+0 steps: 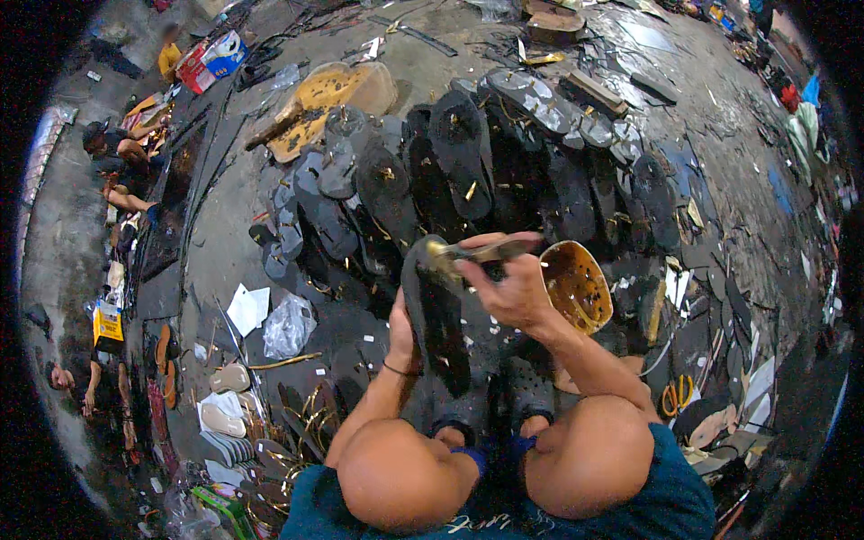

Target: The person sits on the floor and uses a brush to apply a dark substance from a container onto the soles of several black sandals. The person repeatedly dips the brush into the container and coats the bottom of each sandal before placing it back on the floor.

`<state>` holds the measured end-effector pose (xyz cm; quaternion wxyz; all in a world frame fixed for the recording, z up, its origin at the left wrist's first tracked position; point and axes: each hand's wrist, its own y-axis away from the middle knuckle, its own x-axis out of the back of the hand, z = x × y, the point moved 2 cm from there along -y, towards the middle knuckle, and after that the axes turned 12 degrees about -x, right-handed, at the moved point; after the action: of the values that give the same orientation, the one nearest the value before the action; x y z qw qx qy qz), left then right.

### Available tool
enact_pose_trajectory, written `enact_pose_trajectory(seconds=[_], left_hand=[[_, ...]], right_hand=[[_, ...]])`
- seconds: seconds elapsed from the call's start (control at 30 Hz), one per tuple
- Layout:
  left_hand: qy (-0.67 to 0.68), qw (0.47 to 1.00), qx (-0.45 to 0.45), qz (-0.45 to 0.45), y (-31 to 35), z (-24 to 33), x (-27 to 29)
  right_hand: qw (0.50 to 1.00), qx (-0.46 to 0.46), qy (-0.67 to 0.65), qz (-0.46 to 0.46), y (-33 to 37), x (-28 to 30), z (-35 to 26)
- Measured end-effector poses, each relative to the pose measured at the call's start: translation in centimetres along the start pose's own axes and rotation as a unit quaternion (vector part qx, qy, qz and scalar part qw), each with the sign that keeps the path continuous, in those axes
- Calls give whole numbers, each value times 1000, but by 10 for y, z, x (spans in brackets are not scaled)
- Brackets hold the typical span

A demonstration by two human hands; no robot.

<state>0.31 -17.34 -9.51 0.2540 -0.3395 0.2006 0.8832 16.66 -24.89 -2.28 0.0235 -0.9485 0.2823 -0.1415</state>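
My left hand (401, 331) is closed around the edge of a dark sandal sole (439, 328), which stands lengthwise above my feet. In my right hand (517, 290) is a narrow olive-grey hand tool (506, 247); its exact kind is unclear. At the sole's far end, a shiny brass-coloured piece (438, 253) meets the tool; whether it belongs to the tool or to a strap I cannot tell. Just right of that hand sits a yellow-brown bowl (605, 274) with dark specks inside. Beyond my hands lie several dark sandal soles (385, 175), some with small gold-coloured bits.
A stained yellow board (369, 85) lies at the far side. Orange-handled scissors (676, 396) rest at right. To the left are a clear plastic bag (289, 326), white paper (247, 310) and pale soles (229, 378). Other people (126, 148) sit along the far left.
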Motion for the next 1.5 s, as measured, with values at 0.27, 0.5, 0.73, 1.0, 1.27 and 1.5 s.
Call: enact_pose_trajectory(seconds=[0.27, 0.5, 0.73, 1.0, 1.27, 1.5], left_hand=[[26, 998, 60, -25, 1, -15, -5], [63, 998, -6, -12, -4, -7, -13], [-188, 972, -125, 69, -4, -9, -29], [-133, 976, 169, 30, 102, 21, -11], [-159, 982, -78, 72, -14, 42, -21], [315, 889, 167, -289, -24, 33, -64]], right_hand=[[998, -59, 23, 9, 8, 19, 1], [990, 64, 56, 109, -8, 12, 6], [988, -2, -1, 157, -10, 12, -11], [857, -290, -426, 21, 6, 40, 9], [963, -198, -176, -45, 13, -20, 22], [991, -68, -84, -84, 19, -20, -25]])
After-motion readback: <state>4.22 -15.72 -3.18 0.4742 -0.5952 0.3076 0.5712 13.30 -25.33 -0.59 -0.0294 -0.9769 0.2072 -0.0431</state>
